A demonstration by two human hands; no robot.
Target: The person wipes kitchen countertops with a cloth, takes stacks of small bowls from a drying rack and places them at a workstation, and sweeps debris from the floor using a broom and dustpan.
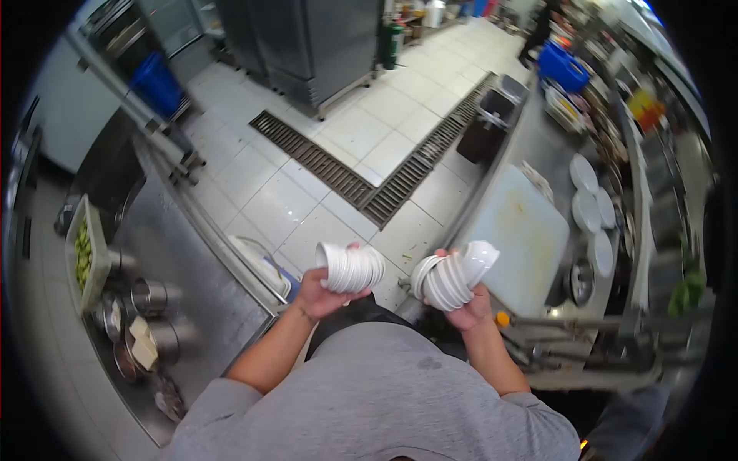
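Observation:
In front of my body, my left hand is wrapped round a stack of small white bowls, nested and lying on their side. My right hand grips a second stack of white bowls, held at a slant. At the upper right end of this stack, one bowl tilts away from the others. The two stacks are apart, with floor visible between them. Parts of the fingers of both hands are hidden behind the bowls.
A white cutting board lies on the right counter, beside white bowls and a metal bowl. On the left steel table stand metal pots and a tub of green pieces. A floor drain runs ahead.

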